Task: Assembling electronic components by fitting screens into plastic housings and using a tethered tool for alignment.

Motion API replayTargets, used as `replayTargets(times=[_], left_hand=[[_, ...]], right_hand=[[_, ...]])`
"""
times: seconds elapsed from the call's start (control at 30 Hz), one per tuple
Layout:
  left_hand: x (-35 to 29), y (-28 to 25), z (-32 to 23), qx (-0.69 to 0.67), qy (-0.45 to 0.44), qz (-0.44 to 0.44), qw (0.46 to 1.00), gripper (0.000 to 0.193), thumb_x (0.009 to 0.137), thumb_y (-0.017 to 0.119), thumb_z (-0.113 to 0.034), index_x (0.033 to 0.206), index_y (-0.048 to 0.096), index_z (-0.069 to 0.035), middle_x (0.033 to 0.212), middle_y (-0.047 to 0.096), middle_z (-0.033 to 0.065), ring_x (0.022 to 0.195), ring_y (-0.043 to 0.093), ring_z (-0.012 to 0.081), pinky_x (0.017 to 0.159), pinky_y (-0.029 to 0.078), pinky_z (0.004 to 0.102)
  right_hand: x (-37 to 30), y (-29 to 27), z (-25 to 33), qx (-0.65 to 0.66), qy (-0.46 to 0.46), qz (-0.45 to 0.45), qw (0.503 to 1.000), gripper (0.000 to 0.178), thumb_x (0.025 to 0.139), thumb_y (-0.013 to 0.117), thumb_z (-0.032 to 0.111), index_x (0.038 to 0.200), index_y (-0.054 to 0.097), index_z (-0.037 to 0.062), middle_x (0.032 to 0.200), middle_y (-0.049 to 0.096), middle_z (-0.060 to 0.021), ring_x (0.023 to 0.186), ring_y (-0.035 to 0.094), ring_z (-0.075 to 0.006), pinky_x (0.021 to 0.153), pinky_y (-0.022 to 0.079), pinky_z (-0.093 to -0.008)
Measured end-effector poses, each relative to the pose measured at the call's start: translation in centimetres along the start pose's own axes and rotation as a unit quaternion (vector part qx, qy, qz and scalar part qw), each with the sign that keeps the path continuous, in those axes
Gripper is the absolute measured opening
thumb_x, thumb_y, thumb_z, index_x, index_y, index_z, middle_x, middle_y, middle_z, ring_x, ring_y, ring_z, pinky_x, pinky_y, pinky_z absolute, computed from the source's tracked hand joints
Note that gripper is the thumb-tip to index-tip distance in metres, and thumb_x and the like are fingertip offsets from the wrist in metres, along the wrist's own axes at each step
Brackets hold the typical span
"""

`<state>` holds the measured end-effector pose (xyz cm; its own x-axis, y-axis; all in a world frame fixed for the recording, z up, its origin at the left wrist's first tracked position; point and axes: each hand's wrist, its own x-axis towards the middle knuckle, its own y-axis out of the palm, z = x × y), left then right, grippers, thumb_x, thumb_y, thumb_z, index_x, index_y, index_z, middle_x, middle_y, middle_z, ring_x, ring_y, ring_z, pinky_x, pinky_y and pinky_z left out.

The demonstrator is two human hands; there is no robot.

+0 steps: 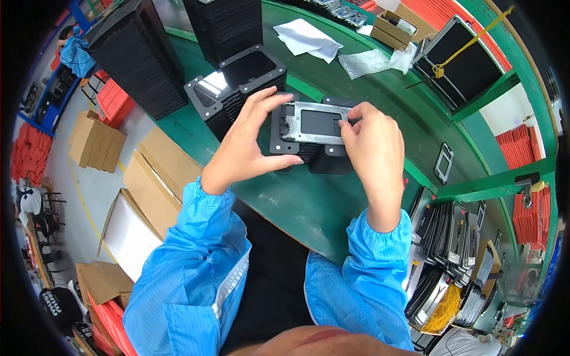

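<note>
A silver rectangular metal frame (317, 140) with a dark opening lies on a short stack of black trays (285, 146) with round corner studs. My right hand (377, 142) has thumb and index finger closed on the frame's right end. Spread wide, the fingers of my left hand (243, 142) sit by the left side of the black trays, thumb near the lower corner and index fingertip near the upper one. Whether those fingertips touch the tray cannot be made out. Behind the left hand stands another stack of black trays, its top one (222, 110) holding a glossy dark panel.
Tall black stacks (139, 65) rise at the far left of the green bench (285, 207). White paper (306, 38) and bubble wrap (363, 62) lie at the back. A loose metal frame (443, 163) is at right, above piled frames (445, 237). Cardboard boxes (95, 142) stand left.
</note>
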<state>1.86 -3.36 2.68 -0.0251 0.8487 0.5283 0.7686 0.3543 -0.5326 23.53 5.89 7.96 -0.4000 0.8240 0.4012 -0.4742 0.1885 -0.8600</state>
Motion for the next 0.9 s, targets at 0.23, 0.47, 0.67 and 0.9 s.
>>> replayTargets(times=[0.23, 0.47, 0.67, 0.9], left_hand=[[-0.1, 0.0, -0.6, 0.052, -0.017, 0.026, 0.998, 0.073, 0.069, 0.095, -0.034, 0.134, 0.066, -0.019, 0.152, 0.043, 0.0255, 0.128, 0.059, 0.0430, 0.102, 0.053, 0.0473], [1.2, -1.9, -3.4, 0.179, -0.052, 0.121, 0.975, 0.066, 0.068, 0.095, -0.029, 0.127, 0.071, -0.013, 0.155, 0.042, 0.0238, 0.129, 0.058, 0.0425, 0.108, 0.049, 0.0448], [1.2, -4.7, -7.5, -0.121, 0.117, 0.070, 0.983, 0.064, 0.090, 0.071, -0.059, 0.125, 0.070, -0.005, 0.143, 0.056, 0.0287, 0.122, 0.063, 0.0458, 0.108, 0.047, 0.0551], [0.6, -3.1, -13.6, -0.445, 0.122, 0.052, 0.886, 0.063, 0.098, 0.053, -0.059, 0.116, 0.068, 0.000, 0.127, 0.065, 0.0245, 0.121, 0.063, 0.0395, 0.110, 0.044, 0.0608]], right_hand=[[0.7, -0.6, -0.2, 0.115, 0.030, 0.055, 0.991, 0.024, 0.084, 0.079, 0.013, 0.103, 0.074, -0.0014, 0.074, 0.073, -0.0180, 0.066, 0.073, -0.0317, 0.062, 0.054, -0.0382], [-0.6, -5.3, 0.7, 0.185, -0.044, 0.019, 0.982, 0.020, 0.094, 0.071, 0.010, 0.109, 0.072, -0.0029, 0.088, 0.076, -0.0146, 0.080, 0.074, -0.0215, 0.071, 0.054, -0.0324], [-5.1, -10.9, -1.1, 0.432, -0.260, -0.139, 0.852, 0.028, 0.105, 0.056, 0.028, 0.117, 0.066, 0.0052, 0.104, 0.066, -0.0132, 0.096, 0.060, -0.0250, 0.082, 0.049, -0.0360], [-9.4, -13.2, 0.3, 0.531, -0.237, -0.032, 0.813, 0.030, 0.102, 0.058, 0.026, 0.123, 0.063, 0.0051, 0.113, 0.063, -0.0117, 0.107, 0.056, -0.0251, 0.089, 0.048, -0.0365]])
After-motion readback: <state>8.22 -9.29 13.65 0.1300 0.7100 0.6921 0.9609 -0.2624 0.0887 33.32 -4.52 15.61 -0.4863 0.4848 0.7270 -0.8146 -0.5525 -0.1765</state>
